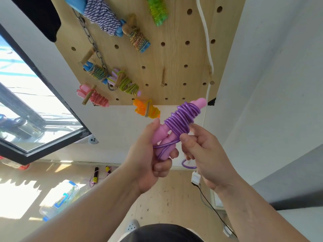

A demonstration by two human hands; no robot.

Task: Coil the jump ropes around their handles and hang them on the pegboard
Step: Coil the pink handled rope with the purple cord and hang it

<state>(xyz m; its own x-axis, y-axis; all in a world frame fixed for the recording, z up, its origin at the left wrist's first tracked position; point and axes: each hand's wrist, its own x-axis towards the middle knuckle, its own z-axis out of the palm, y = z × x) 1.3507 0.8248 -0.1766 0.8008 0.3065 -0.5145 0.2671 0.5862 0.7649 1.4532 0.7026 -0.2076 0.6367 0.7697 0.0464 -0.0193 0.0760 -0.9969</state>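
Pale wooden pegboard [174, 55] on a white wall, fitted with wooden pegs; its top runs out of view. Hung on it, each coiled round its handles: a blue-handled rope in purple-and-white cord [102, 16], a green coil [158, 10] cut off by the upper edge, a multicoloured coil with a blue end [139, 40], a second blue-handled multicoloured coil [96, 72], a lilac-handled coil in yellow-green [126, 84], a pink coil [95, 96], and an orange coil [146, 110] at the board's lower edge. A metal chain [90, 39] hangs down the left side; a white cord [207, 37] runs down the right. Dark-framed window [40, 109] at left, tilted open, glare washing out what lies beyond. Light wood floor [166, 203] below, sunlit in patches, carrying a clear plastic container [59, 199] with contents too blurred to tell, and another rope with dark handles [95, 174]. Held before the board: a pink-handled jump rope [180, 119], purple cord wound tight over the upper part. Left hand [148, 163], grip clenched round the lower handle ends, partly hiding them. Right hand [204, 154], grip pinching the loose purple cord beside the coil; a free loop shows beneath it.
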